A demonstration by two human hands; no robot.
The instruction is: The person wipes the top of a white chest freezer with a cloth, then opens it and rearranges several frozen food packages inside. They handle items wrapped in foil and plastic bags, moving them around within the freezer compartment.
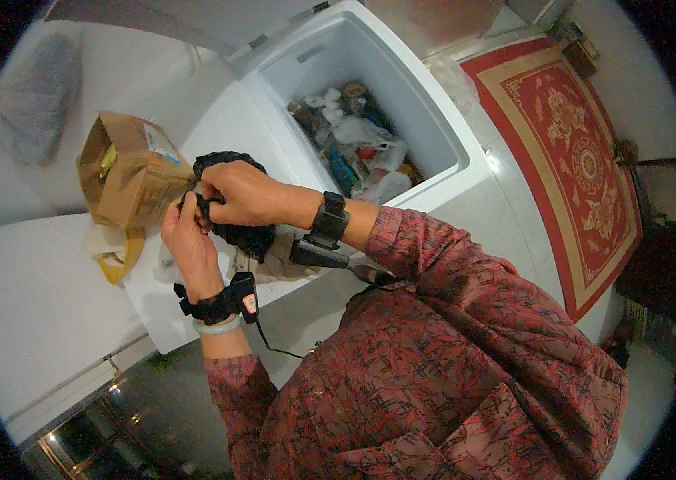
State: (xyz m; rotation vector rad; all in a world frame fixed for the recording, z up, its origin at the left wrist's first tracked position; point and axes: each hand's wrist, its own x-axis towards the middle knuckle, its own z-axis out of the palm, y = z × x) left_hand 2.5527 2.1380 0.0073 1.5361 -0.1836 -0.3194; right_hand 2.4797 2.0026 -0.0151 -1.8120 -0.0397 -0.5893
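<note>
My left hand [193,249] and my right hand [248,195] meet over a black plastic bag [248,239] on the white surface. Both sets of fingers pinch its twisted, gathered black top. Much of the bag is hidden behind my right hand and wrist, and I cannot tell what is inside it. Just beyond my hands stands an open cardboard box [155,189] with something yellow in it. A white and yellow packet [117,255] lies beside the box, below it in the picture. Under the bag's near side lies a crumpled beige item [278,264], partly covered.
An open chest freezer [446,120] stands ahead to the right, holding several plastic bags [368,141] and other packages deep inside. A grey bag [38,102] is at the far left. On the right lies a red and tan patterned rug [578,162]. Black devices are strapped to both wrists; a cable hangs from the left one.
</note>
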